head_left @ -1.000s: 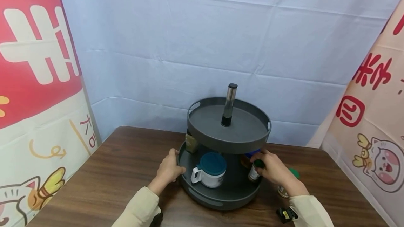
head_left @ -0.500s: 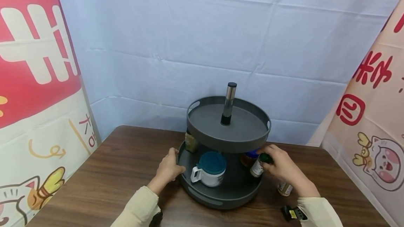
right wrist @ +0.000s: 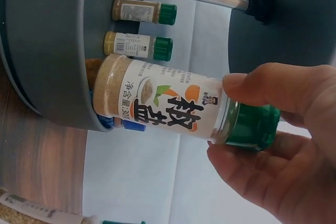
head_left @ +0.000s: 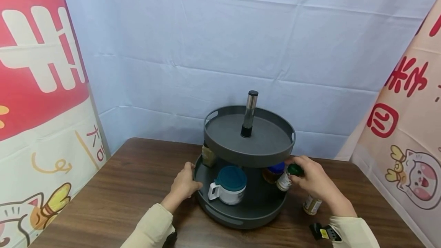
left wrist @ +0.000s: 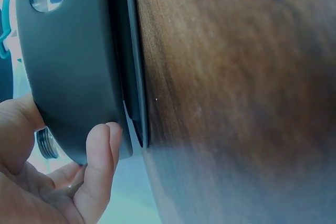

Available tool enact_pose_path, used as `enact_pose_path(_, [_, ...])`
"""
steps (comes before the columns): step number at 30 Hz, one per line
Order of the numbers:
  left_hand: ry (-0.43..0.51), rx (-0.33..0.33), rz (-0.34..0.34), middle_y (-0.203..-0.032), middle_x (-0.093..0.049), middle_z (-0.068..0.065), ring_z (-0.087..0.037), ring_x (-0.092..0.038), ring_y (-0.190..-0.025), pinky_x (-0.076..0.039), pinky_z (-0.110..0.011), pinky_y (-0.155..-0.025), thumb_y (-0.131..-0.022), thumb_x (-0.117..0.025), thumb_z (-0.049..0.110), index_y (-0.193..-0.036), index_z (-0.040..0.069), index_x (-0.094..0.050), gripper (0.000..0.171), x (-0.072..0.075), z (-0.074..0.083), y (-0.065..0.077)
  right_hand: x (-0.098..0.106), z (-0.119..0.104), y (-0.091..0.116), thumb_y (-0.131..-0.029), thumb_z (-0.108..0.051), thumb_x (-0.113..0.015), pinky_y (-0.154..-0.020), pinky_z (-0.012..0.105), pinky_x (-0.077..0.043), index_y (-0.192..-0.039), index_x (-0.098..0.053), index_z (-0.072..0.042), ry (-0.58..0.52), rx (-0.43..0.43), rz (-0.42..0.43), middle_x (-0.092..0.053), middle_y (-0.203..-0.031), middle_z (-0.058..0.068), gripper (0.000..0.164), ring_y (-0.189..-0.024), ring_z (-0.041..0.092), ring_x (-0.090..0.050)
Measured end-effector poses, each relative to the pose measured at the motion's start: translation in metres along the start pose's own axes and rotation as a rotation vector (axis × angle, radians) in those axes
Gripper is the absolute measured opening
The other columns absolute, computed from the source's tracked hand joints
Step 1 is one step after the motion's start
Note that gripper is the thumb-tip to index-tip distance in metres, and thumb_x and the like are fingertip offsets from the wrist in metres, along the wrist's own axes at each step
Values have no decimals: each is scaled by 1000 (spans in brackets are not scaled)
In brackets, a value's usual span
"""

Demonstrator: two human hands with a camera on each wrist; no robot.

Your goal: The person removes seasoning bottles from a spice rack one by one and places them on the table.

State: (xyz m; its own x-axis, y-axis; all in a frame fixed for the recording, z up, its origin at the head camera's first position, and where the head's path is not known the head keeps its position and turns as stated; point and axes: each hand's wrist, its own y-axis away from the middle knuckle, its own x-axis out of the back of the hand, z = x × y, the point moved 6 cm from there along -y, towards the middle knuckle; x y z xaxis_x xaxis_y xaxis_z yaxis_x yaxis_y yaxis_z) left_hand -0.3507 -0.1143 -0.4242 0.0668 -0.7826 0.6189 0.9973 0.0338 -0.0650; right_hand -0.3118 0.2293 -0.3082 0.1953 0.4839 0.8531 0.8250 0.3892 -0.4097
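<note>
A two-tier grey turntable rack stands on the table. My left hand grips the wall of its lower tray, thumb on the inner side and fingers outside. My right hand pinches a seasoning jar by its green lid. The jar tilts, its base at the right rim of the lower tray; I cannot tell whether they touch. On that tray sit a white handled pot with a teal lid, a blue-lidded jar and a jar at the left back.
Another seasoning jar stands on the wooden table, right of the rack and below my right wrist. The upper tray overhangs the lower one around a metal post. Inside are two small green-lidded jars.
My right hand has moved right with the seasoning jar, from inside the lower tray to its rim. The blue-lidded jar shows more now. The left hand stays on the tray.
</note>
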Motion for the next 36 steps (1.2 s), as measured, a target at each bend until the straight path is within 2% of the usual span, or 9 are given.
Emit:
enact_pose_path(10, [-8, -3, 4, -98, -55, -18, -19, -50, -41, -43, -32, -40, -77, -71, 8, -129, 1, -39, 61, 0, 0, 1, 10, 4, 3, -75, 1, -74, -62, 37, -47, -108, -62, -7, 18, -13, 15, -57, -105, 16, 35, -84, 27, -57])
enact_pose_path(17, [-9, -12, 5, -97, -55, -18, -19, -50, -42, -43, -32, -40, -77, -70, 8, -130, 1, -39, 61, 0, 0, 1, 26, 14, 9, -76, 0, -74, -64, 44, -49, -110, -61, -5, 60, -26, 42, -56, -106, 20, 37, -86, 33, -58])
enact_pose_path(23, [-6, -19, 4, -96, -55, -18, -20, -49, -41, -43, -33, -40, -77, -70, 8, -129, 1, -39, 61, 1, 2, 2, 44, 25, 18, -73, 2, -75, -59, 44, -47, -108, -62, -2, 107, -26, 126, -56, -102, 23, 37, -79, 33, -58])
enact_pose_path(30, [-9, -18, 8, -97, -55, -18, -19, -49, -40, -42, -32, -40, -77, -69, 8, -129, 1, -39, 61, 1, 2, 2, 58, 48, 30, -68, 7, -75, -62, 51, -41, -103, -62, 3, 165, -34, 242, -58, -94, 24, 38, -80, 38, -54])
enact_pose_path(33, [-8, -16, 7, -97, -55, -19, -19, -49, -40, -42, -32, -40, -77, -69, 8, -129, 1, -39, 61, 1, 2, 3, 60, 59, 36, -66, 9, -76, -61, 52, -40, -100, -62, 4, 170, -58, 236, -58, -92, 24, 37, -79, 39, -53])
enact_pose_path(36, [-8, -14, 6, -96, -55, -18, -19, -49, -40, -42, -32, -39, -77, -69, 7, -130, 1, -39, 61, 0, 2, 3, 58, 68, 40, -66, 7, -76, -60, 51, -40, -98, -62, 5, 181, -92, 192, -58, -88, 23, 36, -76, 38, -53])
